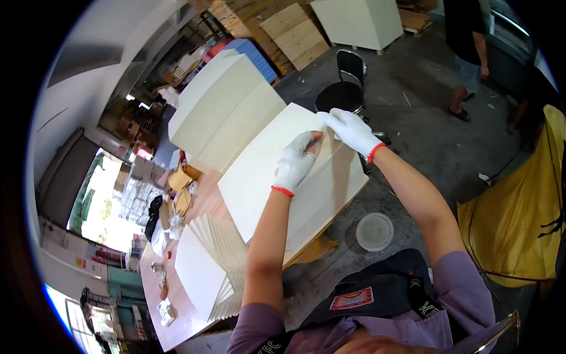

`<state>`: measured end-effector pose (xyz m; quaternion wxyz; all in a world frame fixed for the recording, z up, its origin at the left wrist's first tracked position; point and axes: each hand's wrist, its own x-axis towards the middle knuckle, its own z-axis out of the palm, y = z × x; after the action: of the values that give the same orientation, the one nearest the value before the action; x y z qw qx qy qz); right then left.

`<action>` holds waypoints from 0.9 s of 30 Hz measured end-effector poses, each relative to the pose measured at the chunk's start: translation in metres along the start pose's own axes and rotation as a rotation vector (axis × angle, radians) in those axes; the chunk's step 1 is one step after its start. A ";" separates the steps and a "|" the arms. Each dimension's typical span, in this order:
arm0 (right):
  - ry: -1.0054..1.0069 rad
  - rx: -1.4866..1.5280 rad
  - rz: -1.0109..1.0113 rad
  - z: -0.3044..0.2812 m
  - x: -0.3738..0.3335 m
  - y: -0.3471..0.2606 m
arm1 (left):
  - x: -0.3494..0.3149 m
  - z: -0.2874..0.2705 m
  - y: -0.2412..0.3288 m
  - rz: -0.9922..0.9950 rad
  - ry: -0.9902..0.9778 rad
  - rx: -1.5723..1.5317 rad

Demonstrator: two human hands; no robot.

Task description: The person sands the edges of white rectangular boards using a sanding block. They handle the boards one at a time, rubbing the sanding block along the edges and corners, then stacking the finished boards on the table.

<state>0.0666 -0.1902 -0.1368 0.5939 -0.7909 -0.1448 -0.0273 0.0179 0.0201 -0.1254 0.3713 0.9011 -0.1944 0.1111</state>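
Observation:
Both my hands wear white knit gloves with red cuffs. They work over large white sheets (253, 183) on the table. My left hand (296, 162) is over the middle of the sheets with bent fingers, a bare fingertip poking out of the glove. My right hand (352, 132) is at the far right edge of the sheets, its fingers pressed together. What either hand pinches is too small to make out. Close to my left forearm lies a fanned stack of white sheets (203, 259). Beyond my hands stands a tall stack of cream-white sheets (227, 106).
The wooden table (203, 197) carries tools and plastic bags at its left. A black chair (342, 94) stands past the right corner. On the floor sits a round pale lid or bucket (375, 232). Yellow cloth (513, 212) hangs at right; another person (466, 53) stands farther back.

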 end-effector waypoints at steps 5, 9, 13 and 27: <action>0.087 -0.085 -0.045 0.010 -0.004 0.007 | 0.000 -0.006 0.002 -0.056 -0.024 -0.110; 0.128 -0.084 -0.114 0.011 -0.009 0.013 | -0.001 -0.004 0.008 -0.087 -0.068 -0.092; 0.127 -0.102 -0.122 0.011 -0.009 0.009 | 0.001 -0.004 -0.003 -0.088 -0.096 -0.068; 0.148 -0.199 -0.120 0.012 -0.008 0.010 | -0.004 -0.005 0.023 -0.125 -0.050 0.051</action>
<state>0.0598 -0.1830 -0.1516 0.5190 -0.8316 -0.1442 -0.1354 0.0039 0.0093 -0.1088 0.3494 0.9231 -0.1441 0.0703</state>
